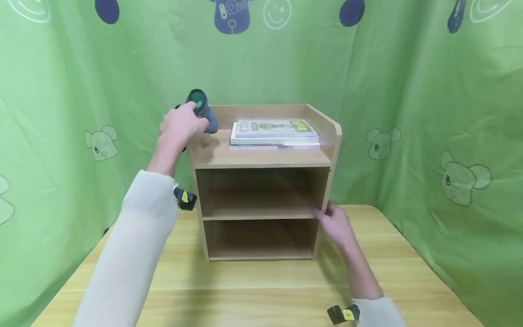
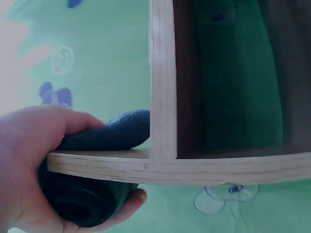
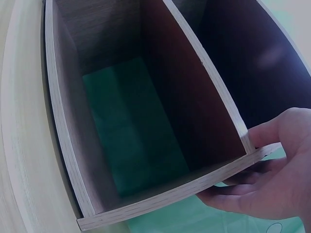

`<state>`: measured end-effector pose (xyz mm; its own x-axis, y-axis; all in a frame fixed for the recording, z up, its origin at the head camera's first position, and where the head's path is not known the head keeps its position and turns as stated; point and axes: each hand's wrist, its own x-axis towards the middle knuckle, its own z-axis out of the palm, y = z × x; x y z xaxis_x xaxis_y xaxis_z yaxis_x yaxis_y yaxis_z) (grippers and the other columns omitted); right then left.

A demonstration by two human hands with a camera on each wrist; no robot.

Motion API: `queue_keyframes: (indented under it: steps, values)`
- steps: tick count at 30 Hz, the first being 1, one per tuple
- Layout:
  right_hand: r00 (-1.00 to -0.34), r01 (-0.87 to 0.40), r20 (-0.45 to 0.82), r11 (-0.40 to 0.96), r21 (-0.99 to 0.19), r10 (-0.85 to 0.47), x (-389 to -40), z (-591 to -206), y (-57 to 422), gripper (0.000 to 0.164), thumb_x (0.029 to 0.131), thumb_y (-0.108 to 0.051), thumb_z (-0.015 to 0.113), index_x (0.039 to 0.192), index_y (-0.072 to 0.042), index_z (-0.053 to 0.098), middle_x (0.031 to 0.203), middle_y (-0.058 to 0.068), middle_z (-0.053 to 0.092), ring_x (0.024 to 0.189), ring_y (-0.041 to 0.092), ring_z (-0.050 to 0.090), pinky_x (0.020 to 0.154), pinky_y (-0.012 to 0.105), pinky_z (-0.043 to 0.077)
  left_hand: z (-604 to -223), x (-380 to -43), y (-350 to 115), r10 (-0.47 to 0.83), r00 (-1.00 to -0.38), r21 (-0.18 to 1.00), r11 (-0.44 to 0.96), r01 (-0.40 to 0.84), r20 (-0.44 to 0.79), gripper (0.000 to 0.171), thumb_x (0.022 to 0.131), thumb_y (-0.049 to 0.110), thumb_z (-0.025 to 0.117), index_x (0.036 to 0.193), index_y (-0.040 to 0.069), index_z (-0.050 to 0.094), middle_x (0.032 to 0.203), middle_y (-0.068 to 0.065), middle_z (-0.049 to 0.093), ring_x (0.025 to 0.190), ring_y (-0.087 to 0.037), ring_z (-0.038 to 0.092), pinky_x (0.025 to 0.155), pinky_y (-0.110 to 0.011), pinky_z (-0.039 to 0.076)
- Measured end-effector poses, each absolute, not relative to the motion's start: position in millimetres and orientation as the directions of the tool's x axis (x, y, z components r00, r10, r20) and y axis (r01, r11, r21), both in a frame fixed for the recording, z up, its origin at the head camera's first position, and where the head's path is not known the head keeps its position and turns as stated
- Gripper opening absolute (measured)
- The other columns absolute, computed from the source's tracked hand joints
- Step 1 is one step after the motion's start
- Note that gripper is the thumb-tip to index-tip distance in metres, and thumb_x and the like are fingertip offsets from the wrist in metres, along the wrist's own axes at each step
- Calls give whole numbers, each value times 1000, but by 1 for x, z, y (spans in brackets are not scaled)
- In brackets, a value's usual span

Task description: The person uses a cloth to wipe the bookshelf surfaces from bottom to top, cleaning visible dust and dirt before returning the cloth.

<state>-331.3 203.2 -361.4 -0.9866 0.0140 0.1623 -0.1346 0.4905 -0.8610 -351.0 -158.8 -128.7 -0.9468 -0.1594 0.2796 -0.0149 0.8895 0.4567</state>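
Note:
A dark blue and black pair of binoculars (image 1: 211,121) straddles the top left edge of a small wooden shelf (image 1: 261,160). My left hand (image 1: 181,123) grips it from the outer side, thumb and fingers around it; a round green-tinted lens faces up in the head view. In the left wrist view, one barrel (image 2: 85,194) lies outside the side panel and the other on the inner side. Lower down, my right hand (image 1: 337,227) holds the right side panel at the middle board, thumb inside and fingers behind, as the right wrist view shows.
A stack of several books (image 1: 274,129) lies on the shelf's top board, toward the right. The shelf stands upright on a light wooden table (image 1: 253,290). A green patterned curtain (image 1: 143,59) hangs behind and along both sides.

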Motion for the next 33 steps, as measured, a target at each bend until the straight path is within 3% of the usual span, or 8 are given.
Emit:
queue_keyframes:
  steps: [4, 7, 13, 16, 20, 24, 29, 33]
  values:
    - [-983, -149, 181, 485, -862, 21, -331, -359, 200, 58, 104, -27, 51, 149, 8, 39, 147, 34, 47, 136, 50, 47, 112, 61, 39, -142, -340, -163, -164, -905, 500, 864, 60, 392, 60, 98, 38, 40, 157, 29, 36, 141, -20, 58, 107, -40, 59, 75, -45, 48]
    - [-983, -148, 184, 492, -858, 26, -331, -358, 198, 58, 104, -27, 51, 149, 8, 40, 147, 34, 48, 135, 50, 48, 111, 61, 40, -160, -336, -166, -206, -840, 558, 819, 132, 502, 54, 102, 50, 35, 149, 26, 46, 128, -19, 66, 96, -37, 62, 69, -43, 47]
    - [-983, -144, 180, 495, -857, 26, -331, -358, 197, 58, 104, -28, 50, 149, 7, 40, 148, 33, 47, 136, 51, 47, 112, 62, 39, -200, -334, -166, -301, -609, 585, 735, 341, 734, 62, 105, 56, 31, 146, 16, 54, 126, -25, 67, 108, -43, 64, 90, -57, 49]
    - [-983, -147, 183, 496, -856, 25, -332, -358, 198, 58, 104, -28, 50, 149, 7, 39, 149, 33, 46, 137, 51, 46, 112, 62, 38, -212, -330, -165, -323, -558, 601, 673, 432, 764, 55, 105, 50, 39, 146, 18, 55, 130, -22, 66, 111, -40, 63, 93, -56, 49]
    - [-983, -147, 180, 496, -856, 20, -333, -360, 198, 60, 104, -28, 50, 151, 8, 37, 150, 34, 44, 137, 51, 45, 112, 61, 39, -218, -323, -165, -338, -566, 640, 579, 505, 752, 45, 101, 45, 52, 140, 23, 58, 132, -15, 67, 112, -34, 66, 91, -51, 53]
    - [-985, -137, 172, 495, -858, 24, -333, -361, 198, 60, 104, -27, 50, 151, 8, 36, 149, 34, 45, 137, 51, 45, 112, 61, 39, -221, -316, -170, -330, -586, 663, 508, 550, 740, 41, 97, 35, 66, 133, 17, 59, 134, -13, 67, 119, -30, 65, 98, -49, 53]
    - [-985, -142, 174, 495, -857, 18, -334, -360, 197, 60, 104, -26, 50, 151, 9, 36, 149, 34, 45, 137, 51, 45, 113, 61, 38, -224, -308, -182, -307, -657, 717, 426, 552, 689, 48, 90, 21, 76, 130, 8, 52, 139, -12, 60, 129, -29, 57, 106, -50, 47]
    - [-984, -141, 175, 501, -854, 22, -334, -360, 196, 58, 104, -27, 50, 150, 8, 38, 148, 34, 46, 137, 51, 45, 113, 61, 38, -226, -302, -190, -253, -738, 753, 444, 486, 626, 59, 87, 19, 79, 133, 7, 44, 136, -15, 56, 129, -32, 53, 107, -55, 45]
